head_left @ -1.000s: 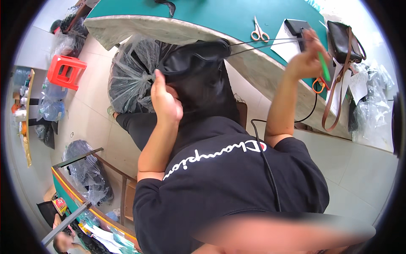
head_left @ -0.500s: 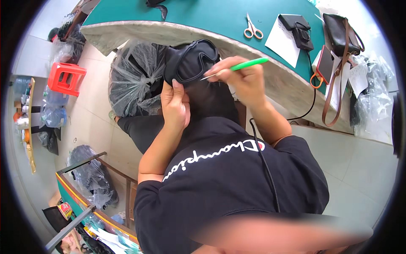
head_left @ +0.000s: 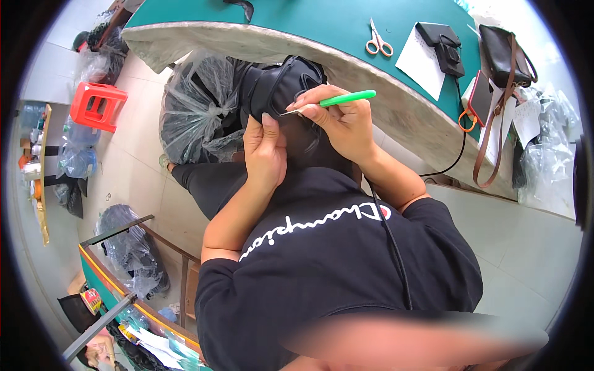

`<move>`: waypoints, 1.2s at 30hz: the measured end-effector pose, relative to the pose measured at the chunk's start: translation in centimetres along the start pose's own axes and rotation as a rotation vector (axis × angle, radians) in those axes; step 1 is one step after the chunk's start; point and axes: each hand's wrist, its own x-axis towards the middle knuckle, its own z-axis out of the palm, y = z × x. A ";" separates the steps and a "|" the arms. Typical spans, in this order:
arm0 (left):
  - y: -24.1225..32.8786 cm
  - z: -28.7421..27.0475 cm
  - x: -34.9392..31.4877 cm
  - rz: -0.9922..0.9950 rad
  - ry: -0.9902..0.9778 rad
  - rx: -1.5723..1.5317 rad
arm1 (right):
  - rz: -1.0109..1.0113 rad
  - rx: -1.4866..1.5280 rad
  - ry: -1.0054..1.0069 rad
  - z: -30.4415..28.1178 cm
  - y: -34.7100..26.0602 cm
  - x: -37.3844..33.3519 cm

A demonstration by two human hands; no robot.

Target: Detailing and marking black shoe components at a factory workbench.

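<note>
A black piece shaped like goggles, with a raised curved rim, lies over my lap. My left hand is closed on its near edge, thumb on top and the other fingers partly hidden beneath. In my right hand, a slim green-handled tool with a thin metal tip is gripped like a pen. That tip meets or nearly meets the black piece just right of my left thumb; I cannot tell whether it touches.
Just beyond my hands runs the edge of a green-topped table bearing scissors, a black device, a phone and a dark bag. Left of my lap sits a clear plastic bag of black items. A red stool stands farther left.
My right hand has moved left and slightly down, bringing the metal tip closer to my left thumb. The left hand keeps its grip on the black piece. The whole view has shifted a little.
</note>
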 end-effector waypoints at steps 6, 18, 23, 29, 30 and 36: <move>-0.3 -0.9 0.1 -0.006 -0.036 -0.026 | -0.735 -0.647 -0.082 -0.1 -0.1 1.7; 2.1 -1.5 1.1 0.098 0.084 -0.121 | -1.020 -0.722 0.629 -11.9 1.5 6.1; 3.1 -3.1 2.1 0.235 0.065 -0.083 | -0.890 -1.106 1.077 -21.5 -2.4 1.2; 4.0 -2.5 2.9 0.235 0.258 -0.059 | -0.495 -1.047 1.298 -19.9 -7.4 -2.2; 3.5 -4.1 2.9 0.231 0.254 -0.055 | -0.396 -0.940 1.104 -18.8 -8.0 -2.2; 4.0 -1.7 2.3 0.099 0.167 -0.090 | 0.319 -0.615 0.229 -16.6 -6.6 -2.8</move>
